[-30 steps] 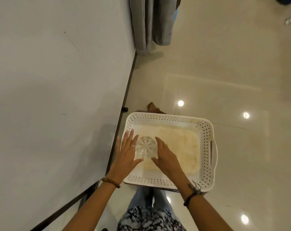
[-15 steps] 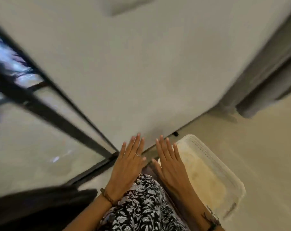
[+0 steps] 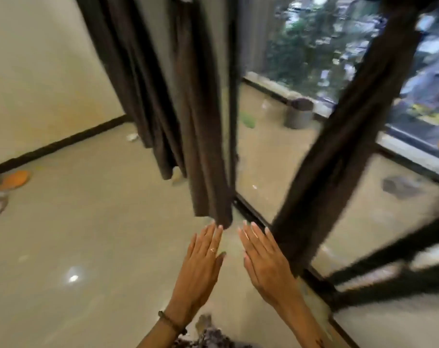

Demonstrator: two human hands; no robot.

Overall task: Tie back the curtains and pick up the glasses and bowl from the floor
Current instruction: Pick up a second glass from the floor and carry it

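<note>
view swung to dark curtain point(image 3: 201, 109), hanging loose, blurred.

You are in a home room: dark curtains point(image 3: 188, 109) hang by a glass balcony door point(image 3: 339, 136), above a glossy tiled floor point(image 3: 88, 234).

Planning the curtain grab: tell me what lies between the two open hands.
Head view: only bare beige tiled floor shows between left hand and right hand; the dark brown curtain hangs just beyond their fingertips.
</note>
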